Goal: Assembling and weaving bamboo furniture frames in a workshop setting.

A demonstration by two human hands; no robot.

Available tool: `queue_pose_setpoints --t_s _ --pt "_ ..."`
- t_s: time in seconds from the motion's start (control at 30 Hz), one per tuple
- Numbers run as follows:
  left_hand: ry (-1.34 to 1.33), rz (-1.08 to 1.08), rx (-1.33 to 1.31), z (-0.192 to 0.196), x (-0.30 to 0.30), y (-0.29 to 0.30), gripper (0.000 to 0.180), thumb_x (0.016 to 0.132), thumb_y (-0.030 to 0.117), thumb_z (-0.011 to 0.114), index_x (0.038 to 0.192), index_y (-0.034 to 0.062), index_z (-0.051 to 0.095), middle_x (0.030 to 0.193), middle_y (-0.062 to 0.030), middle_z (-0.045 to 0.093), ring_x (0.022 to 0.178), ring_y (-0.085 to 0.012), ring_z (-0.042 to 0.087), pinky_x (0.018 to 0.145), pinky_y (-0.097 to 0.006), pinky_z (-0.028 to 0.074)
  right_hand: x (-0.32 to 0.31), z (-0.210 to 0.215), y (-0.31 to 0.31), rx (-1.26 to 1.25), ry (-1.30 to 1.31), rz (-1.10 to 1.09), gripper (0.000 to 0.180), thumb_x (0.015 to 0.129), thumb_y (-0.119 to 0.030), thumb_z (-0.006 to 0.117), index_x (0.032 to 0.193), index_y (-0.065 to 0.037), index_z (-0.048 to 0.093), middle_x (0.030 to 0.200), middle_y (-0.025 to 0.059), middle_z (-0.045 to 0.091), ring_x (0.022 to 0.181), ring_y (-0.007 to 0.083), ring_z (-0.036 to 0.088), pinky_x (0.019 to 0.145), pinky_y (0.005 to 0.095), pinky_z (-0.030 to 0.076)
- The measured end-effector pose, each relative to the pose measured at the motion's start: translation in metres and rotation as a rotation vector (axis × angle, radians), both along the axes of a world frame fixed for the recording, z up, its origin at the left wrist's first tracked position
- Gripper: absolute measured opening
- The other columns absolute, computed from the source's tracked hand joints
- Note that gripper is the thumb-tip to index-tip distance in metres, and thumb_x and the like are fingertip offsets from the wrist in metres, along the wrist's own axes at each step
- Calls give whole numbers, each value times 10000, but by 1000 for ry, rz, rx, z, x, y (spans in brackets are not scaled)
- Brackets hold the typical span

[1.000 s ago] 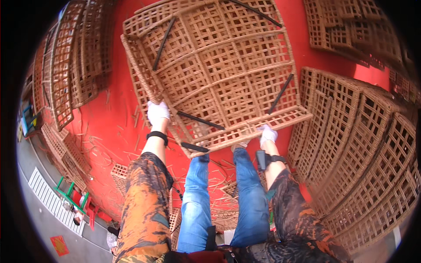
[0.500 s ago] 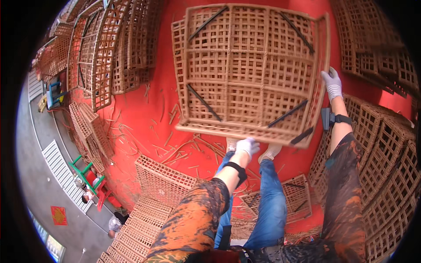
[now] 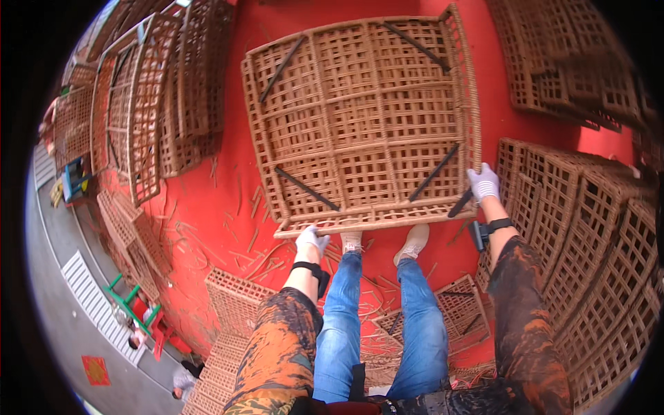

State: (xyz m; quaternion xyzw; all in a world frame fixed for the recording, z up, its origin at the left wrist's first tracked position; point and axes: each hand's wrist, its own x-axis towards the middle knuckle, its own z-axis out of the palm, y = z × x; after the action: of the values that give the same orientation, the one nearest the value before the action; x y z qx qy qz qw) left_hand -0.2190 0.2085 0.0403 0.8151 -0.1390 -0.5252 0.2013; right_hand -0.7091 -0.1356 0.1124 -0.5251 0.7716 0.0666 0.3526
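Note:
A large brown woven rattan panel [image 3: 363, 117] with raised rims and black strips across its corners lies in front of my feet. Another woven piece seems to show through its gaps. My left hand [image 3: 312, 242], in a pale glove, is closed on the near rim close to its left corner. At the right side near the front corner, my right hand [image 3: 484, 184], in a white striped glove, has its fingers curled on the rim. The fingertips of both hands are partly hidden.
Stacked woven panels stand at the right [image 3: 588, 228], far right and far left [image 3: 145, 104]. More lie near my legs [image 3: 460, 311]. Loose rattan scraps litter the red floor [image 3: 238, 173]. At the left are a green frame [image 3: 135, 301] and people on grey ground.
The panel has turned slightly and shifted left in view. My left hand has moved left to the near rim's left end. My right hand has come down the right rim toward the near corner.

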Motion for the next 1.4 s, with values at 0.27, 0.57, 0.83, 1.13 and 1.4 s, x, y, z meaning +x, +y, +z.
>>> queue_pose_setpoints --t_s 0.27,0.57,0.83,1.13,1.4 --pt "223 801 204 18 -56 -66 153 893 175 555 993 60 549 937 -113 572 816 -308 585 707 -474 550 -33 -5 25 43 132 -84 411 810 -317 622 1093 -27 552 1021 253 631 983 391 607 868 450 484" --pt "119 776 191 37 -58 -94 216 877 180 564 1043 43 553 1001 -105 583 814 -302 610 688 -410 568 -39 -2 27 35 -4 -163 402 777 -307 689 1029 -11 589 993 235 643 961 381 615 830 435 491" --pt "124 710 257 34 -53 -92 204 879 165 553 1077 122 530 1073 -122 561 923 -390 591 741 -503 542 -44 -5 20 92 2 -176 452 786 -336 681 1087 -15 577 1048 242 629 1000 382 604 858 433 487" --pt "115 716 263 44 -40 -97 329 884 161 525 1196 66 485 1180 -162 523 852 -365 619 653 -422 582 -44 -24 31 -19 -144 -207 559 792 -389 678 1177 0 565 1079 208 641 1025 323 617 874 382 479" --pt "94 519 479 71 -63 -120 180 909 248 526 992 91 561 885 -111 616 814 -307 619 713 -448 554 -106 6 101 -341 -396 -708 388 858 -390 599 991 -31 660 811 64 685 730 139 643 710 296 496"
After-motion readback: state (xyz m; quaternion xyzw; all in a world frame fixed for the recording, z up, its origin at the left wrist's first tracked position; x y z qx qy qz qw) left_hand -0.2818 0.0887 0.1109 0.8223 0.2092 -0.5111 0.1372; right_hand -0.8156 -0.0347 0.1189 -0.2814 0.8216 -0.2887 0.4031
